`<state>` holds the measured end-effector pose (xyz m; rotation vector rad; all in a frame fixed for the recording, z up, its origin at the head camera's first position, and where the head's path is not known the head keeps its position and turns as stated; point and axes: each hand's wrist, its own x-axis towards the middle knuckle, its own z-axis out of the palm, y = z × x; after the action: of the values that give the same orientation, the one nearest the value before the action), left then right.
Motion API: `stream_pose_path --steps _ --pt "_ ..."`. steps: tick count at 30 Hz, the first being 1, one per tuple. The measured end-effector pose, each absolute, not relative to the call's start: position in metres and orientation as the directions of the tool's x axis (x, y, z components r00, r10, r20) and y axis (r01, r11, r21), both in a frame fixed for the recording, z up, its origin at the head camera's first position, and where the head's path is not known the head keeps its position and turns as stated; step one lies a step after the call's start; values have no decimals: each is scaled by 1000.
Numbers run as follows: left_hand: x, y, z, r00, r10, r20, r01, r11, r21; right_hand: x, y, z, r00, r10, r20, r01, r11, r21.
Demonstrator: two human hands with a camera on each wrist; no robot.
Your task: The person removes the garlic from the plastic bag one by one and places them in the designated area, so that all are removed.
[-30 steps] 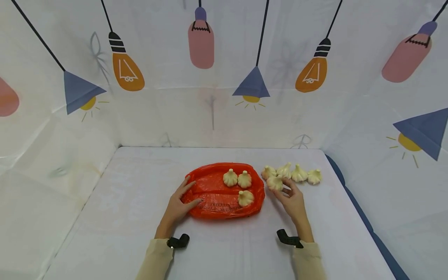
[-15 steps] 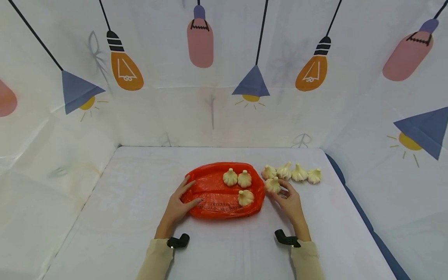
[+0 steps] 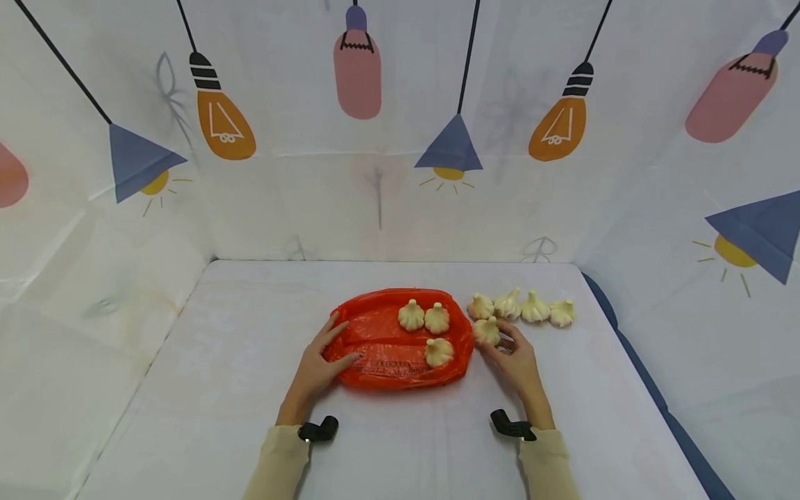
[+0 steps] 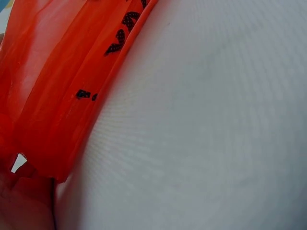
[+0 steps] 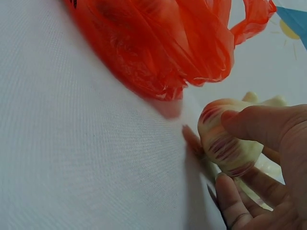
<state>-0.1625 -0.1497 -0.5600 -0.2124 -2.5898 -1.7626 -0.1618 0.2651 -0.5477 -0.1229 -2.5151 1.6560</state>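
Observation:
A red plastic bag [image 3: 381, 333] lies spread on the white table, its wall and a handle loop also showing in the right wrist view. Inside it are a garlic bulb [image 3: 411, 317] and a second garlic bulb [image 3: 437, 319] side by side, with a third garlic bulb [image 3: 439, 353] lower down. My left hand [image 3: 317, 370] rests on the bag's left edge, fingers and thumb spread. Just off the bag's right edge, my right hand [image 3: 517, 361] pinches a garlic bulb [image 5: 225, 136] between thumb and fingers. Its purple-streaked skin shows in the right wrist view.
A row of garlic bulbs [image 3: 534, 307] lies behind and right of my right hand; the leftmost garlic bulb [image 3: 480, 306] is close to the held one. A white cloth wall [image 3: 381, 208] with printed lamps rises behind the table [image 3: 250, 298].
My right hand has shifted a little left toward the bag with the garlic bulb, then stayed in place over the last half second. The left hand has not moved.

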Motion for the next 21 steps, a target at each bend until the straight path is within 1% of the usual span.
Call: stream_pose_path --steps 10,21 --pt "-165 -151 -560 -992 108 59 96 382 919 -164 265 -547 -988 138 63 4 439 -899" --pt "-164 -153 -561 -990 122 70 108 340 934 -166 265 -545 -993 113 33 15 404 -915"
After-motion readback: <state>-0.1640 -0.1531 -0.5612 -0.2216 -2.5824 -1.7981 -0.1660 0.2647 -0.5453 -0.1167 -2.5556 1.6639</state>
